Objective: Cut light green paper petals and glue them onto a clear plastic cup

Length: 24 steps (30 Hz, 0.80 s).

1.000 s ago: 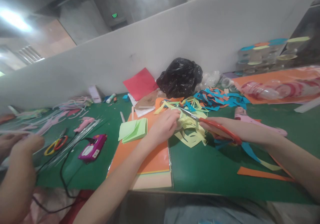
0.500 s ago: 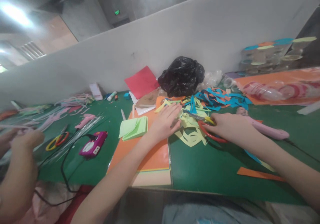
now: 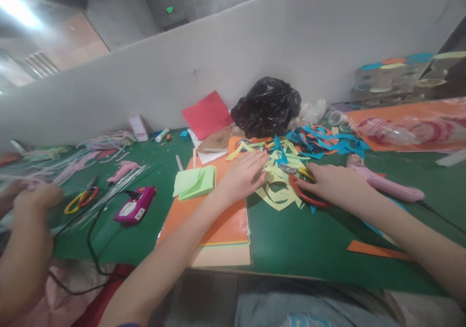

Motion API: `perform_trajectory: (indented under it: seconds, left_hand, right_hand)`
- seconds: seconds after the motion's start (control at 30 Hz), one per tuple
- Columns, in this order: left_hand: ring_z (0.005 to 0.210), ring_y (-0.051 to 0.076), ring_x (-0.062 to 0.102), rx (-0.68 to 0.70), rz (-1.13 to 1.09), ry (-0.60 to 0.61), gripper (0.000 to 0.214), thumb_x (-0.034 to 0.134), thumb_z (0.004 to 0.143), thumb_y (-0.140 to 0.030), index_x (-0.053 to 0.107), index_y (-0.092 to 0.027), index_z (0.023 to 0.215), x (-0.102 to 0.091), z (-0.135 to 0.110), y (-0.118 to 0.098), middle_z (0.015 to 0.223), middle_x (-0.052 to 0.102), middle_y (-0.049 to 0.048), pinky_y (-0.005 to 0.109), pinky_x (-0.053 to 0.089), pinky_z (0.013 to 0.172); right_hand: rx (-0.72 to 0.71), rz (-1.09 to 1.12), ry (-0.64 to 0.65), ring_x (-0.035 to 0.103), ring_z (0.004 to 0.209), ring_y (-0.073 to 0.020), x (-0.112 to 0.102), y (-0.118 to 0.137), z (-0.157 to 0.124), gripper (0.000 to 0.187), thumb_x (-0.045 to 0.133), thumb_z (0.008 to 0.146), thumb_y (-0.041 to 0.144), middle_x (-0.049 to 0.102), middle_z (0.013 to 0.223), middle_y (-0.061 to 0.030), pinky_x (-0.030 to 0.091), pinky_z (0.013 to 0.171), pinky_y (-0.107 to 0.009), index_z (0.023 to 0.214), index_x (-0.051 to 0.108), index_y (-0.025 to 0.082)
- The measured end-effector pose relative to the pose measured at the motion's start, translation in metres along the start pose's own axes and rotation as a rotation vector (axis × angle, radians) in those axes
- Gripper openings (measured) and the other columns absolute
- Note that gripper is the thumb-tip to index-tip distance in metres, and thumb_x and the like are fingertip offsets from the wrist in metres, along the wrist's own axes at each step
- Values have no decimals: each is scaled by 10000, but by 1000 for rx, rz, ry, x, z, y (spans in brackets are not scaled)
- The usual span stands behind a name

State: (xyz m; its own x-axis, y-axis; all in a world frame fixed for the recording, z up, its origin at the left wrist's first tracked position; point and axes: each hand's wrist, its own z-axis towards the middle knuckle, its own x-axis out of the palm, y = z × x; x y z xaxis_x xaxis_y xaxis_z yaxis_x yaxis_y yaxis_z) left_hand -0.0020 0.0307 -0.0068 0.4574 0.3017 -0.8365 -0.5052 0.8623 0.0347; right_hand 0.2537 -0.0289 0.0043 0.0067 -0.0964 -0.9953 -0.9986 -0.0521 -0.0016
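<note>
My left hand [image 3: 245,174] lies with fingers stretched out at the left side of a heap of pale yellow-green paper scraps [image 3: 278,196], its wrist over the orange paper sheets [image 3: 222,225]. Scissors [image 3: 308,198] with red and yellow handles are in my right hand [image 3: 329,183], whose fingers curl at the loops. Their blades point left into the scraps, and partly disappear among them. Behind both hands, blue and orange paper strips [image 3: 320,141] are piled. A folded light-green paper stack [image 3: 196,182] rests on the orange sheets, left of my left hand.
A black plastic bag [image 3: 267,106] stands behind the scraps. Right of my right hand lies a pink glue gun [image 3: 388,183] with a cord. Clear plastic bottles [image 3: 389,131] lie farther right. At left, a co-worker's hands [image 3: 38,196] are near scissors [image 3: 82,199] and a magenta box [image 3: 135,205].
My hands stay almost in place. The scissors' blades show a little more among the scraps, and the scraps beside them have shifted slightly. The whole view has moved slightly.
</note>
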Motion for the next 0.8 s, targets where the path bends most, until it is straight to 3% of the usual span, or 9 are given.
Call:
perform_trajectory:
  seconds: [0.57, 0.8]
  left_hand:
    - [1358, 240, 566, 32, 20, -62, 395, 484, 968, -175, 559, -143, 1354, 0, 2, 0, 1391, 642, 142, 484, 500, 1127]
    - [1385, 240, 537, 22, -7, -33, 431, 470, 965, -136, 524, -153, 1392, -2, -1, 0, 1418, 617, 146, 495, 478, 1145]
  right_hand:
    - [-27, -77, -42, 712, 787, -343, 5, 0, 0, 486, 370, 998, 611, 727, 904, -115, 274, 559, -327, 1021, 578, 173]
    - [-49, -98, -219, 691, 746, -291, 16, 4, -7, 387, 473, 1002, 508, 715, 827, -115, 235, 530, -305, 943, 615, 153]
